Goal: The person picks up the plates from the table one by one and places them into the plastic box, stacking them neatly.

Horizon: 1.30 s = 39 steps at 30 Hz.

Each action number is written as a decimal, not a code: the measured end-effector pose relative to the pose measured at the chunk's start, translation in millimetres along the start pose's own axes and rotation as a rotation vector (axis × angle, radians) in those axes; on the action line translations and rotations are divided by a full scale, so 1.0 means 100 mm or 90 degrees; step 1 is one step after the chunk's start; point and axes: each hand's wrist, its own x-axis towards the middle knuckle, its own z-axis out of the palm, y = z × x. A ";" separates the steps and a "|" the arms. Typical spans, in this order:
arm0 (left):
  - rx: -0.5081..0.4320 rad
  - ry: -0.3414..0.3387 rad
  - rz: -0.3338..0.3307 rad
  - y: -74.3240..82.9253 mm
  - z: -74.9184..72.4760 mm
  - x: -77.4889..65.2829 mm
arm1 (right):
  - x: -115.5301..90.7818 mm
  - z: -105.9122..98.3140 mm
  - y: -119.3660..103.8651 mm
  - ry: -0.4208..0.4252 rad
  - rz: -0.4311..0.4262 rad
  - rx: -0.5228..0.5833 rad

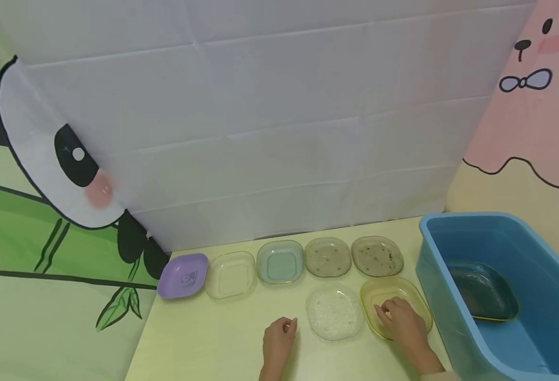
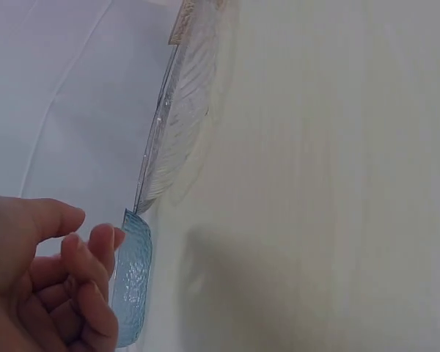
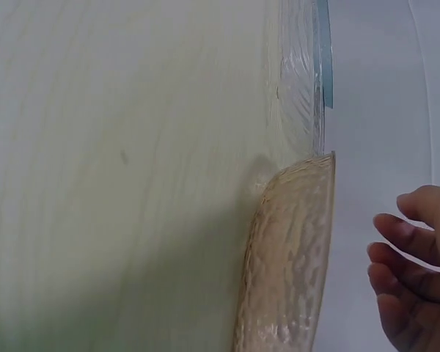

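Observation:
My right hand (image 1: pixel 405 324) is over the yellow see-through plate (image 1: pixel 388 287) at the right of the table. In the right wrist view its fingers curl loosely with nothing between them, apart from the same plate (image 3: pixel 286 257), which looks amber there. Left of that plate lies a clear patterned plate (image 1: pixel 335 312). My left hand (image 1: pixel 277 341) hovers near the table's front, left of the clear plate. Its fingers are loosely bent and hold nothing in the left wrist view, where a light blue plate (image 2: pixel 134 293) shows behind them.
Along the back run a purple plate (image 1: pixel 182 276), a clear pale plate (image 1: pixel 231 275), a light blue plate (image 1: pixel 281 262) and two greyish spotted plates (image 1: pixel 328 257). A large blue tub (image 1: pixel 469 333) stands at the right, with a dark plate (image 1: pixel 481 291) inside.

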 end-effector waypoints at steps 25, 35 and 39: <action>0.009 -0.112 0.021 0.10 0.29 0.08 | -0.03 0.00 -0.10 -0.073 0.060 0.018; 0.006 -0.074 0.005 0.13 0.37 0.02 | -0.08 0.04 -0.12 -0.058 0.058 0.023; 0.010 -0.057 -0.004 0.14 0.37 0.02 | -0.08 0.04 -0.12 -0.048 0.060 0.027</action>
